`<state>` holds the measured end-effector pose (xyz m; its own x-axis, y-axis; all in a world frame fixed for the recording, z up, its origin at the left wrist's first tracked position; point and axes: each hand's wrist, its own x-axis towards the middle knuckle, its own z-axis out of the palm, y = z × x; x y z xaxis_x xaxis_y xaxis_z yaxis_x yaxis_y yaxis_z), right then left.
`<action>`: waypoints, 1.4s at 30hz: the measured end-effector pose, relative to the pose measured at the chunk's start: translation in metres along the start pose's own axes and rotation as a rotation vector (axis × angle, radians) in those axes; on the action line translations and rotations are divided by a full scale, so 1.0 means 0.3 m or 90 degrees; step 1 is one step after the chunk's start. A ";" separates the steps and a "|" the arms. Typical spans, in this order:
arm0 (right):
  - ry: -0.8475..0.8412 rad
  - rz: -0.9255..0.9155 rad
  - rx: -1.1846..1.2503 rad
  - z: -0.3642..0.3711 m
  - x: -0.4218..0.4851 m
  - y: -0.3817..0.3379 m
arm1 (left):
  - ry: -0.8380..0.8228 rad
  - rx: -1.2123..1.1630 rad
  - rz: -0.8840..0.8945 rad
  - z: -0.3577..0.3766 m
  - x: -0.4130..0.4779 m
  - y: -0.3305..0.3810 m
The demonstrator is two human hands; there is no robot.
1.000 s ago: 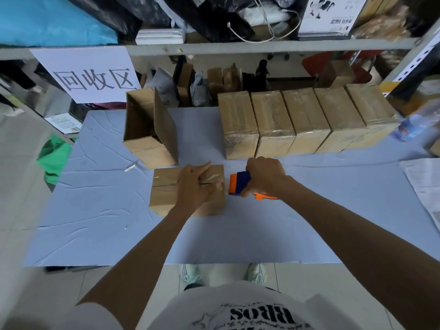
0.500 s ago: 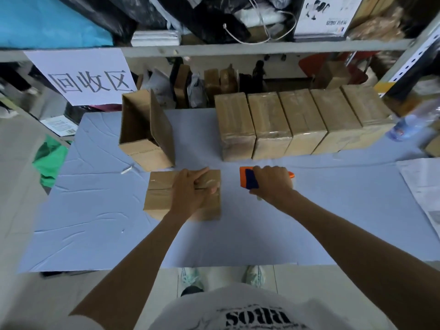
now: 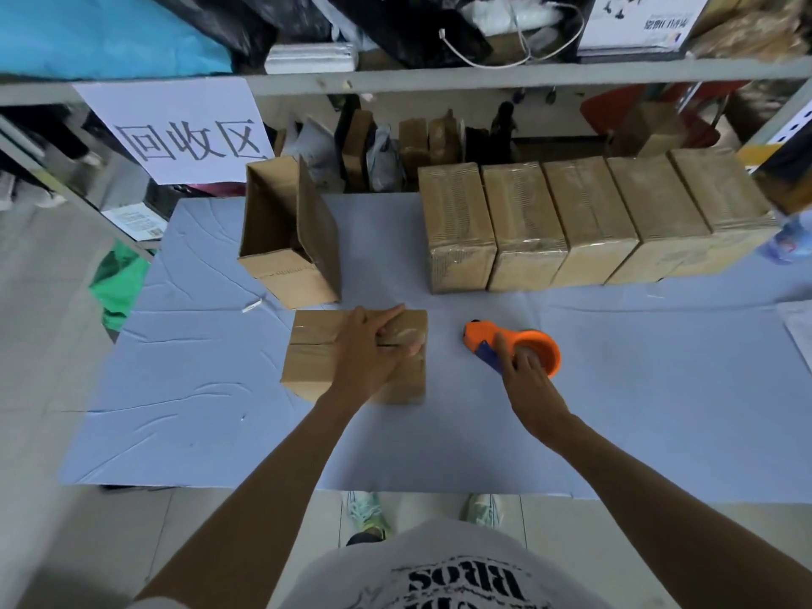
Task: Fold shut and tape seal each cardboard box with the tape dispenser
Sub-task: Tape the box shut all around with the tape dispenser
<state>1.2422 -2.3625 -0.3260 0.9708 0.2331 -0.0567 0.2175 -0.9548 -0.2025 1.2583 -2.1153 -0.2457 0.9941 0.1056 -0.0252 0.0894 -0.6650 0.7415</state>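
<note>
One table (image 3: 197,410), covered in creased pale-blue sheeting, fills the middle of a cluttered storeroom with a tiled floor. At far left, a white paper sign (image 3: 175,129) bearing three large black characters hangs from a grey metal shelf (image 3: 483,74). Below it, a green bundle (image 3: 118,283) lies on the floor beside the table.

Next along, an open cardboard box (image 3: 285,230) stands at the table's back left with its flaps up. A small white scrap (image 3: 252,306) lies just in front of it.

Nearer the person, a smaller cardboard box (image 3: 312,358) lies with its flaps folded shut and clear tape over part of the seam. The person's left hand (image 3: 373,353) rests on top of it, forefinger stretched out and the other fingers bent, pressing the seam near the right end.

To the right, apart from that box, the orange and blue tape dispenser (image 3: 538,345) lies on the sheeting. The right hand (image 3: 527,384) holds it, thumb against its side and fingers laid over the round roll housing.

Behind, five taped boxes (image 3: 589,222) stand touching in a row across the back right. A blurred plastic bottle (image 3: 791,239) shows at the right edge.

The shelf overhead is packed with blue fabric (image 3: 101,33), dark bags and a white cable (image 3: 518,41). A white printed shirt (image 3: 461,578) and pale shoes (image 3: 364,512) show at the bottom.
</note>
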 end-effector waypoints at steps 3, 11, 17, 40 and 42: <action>-0.011 0.054 0.041 -0.049 0.005 -0.020 | -0.006 -0.003 0.009 -0.003 -0.002 -0.003; 0.031 0.146 0.349 -0.191 0.121 -0.261 | -0.002 0.019 0.017 -0.008 0.000 0.003; -0.121 0.227 0.459 -0.202 0.113 -0.464 | -0.068 0.053 0.028 -0.011 -0.009 -0.010; -0.120 0.262 0.397 -0.199 0.220 -0.446 | -0.110 0.357 0.009 -0.141 0.069 -0.069; -0.162 0.305 0.436 -0.203 0.231 -0.440 | -0.104 0.348 0.000 -0.139 0.077 -0.076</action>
<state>1.2868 -2.2316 -0.2437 0.8722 -0.0537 -0.4862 -0.3968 -0.6589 -0.6390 1.2766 -2.0670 -0.2351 0.9869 0.0185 -0.1606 0.0648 -0.9555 0.2878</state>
